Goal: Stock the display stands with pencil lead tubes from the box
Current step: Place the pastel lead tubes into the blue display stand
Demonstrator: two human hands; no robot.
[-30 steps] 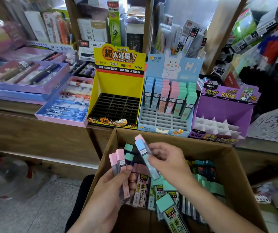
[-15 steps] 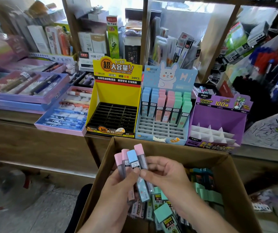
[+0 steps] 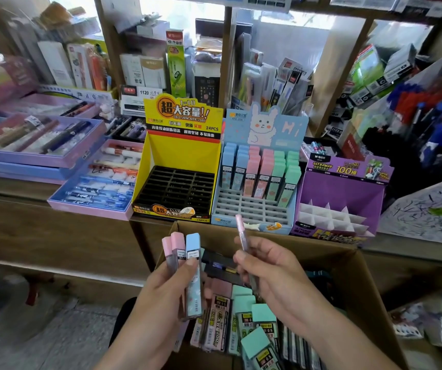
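Shelves crammed with stationery rose behind a wooden counter (image 3: 54, 209), where three display stands stood side by side: a yellow stand (image 3: 182, 158) showing its black slot grid, a blue rabbit stand (image 3: 257, 209) with blue, pink and green tubes upright in its rear rows, and a purple stand (image 3: 342, 193) with white dividers. Just in front of the counter and lower down sat an open cardboard box (image 3: 353, 276) holding a loose heap of pink- and green-capped lead tubes (image 3: 244, 311).

Over the box's left side, the left hand (image 3: 161, 303) gripped three tubes upright in a fan: two pink-capped tubes (image 3: 173, 249) and a blue-capped tube (image 3: 193, 252). Their caps stood clear above the fingers, and the thumb pressed on the front of the blue one.

Near it but not touching, over the middle of the box, the right hand (image 3: 276, 276) pinched a single pink tube (image 3: 241, 231) between thumb and fingers. That tube was seen edge-on and slightly tilted; its cap projected above the fingertips, in line with the rabbit stand's front edge, while its lower end ran down across the palm.
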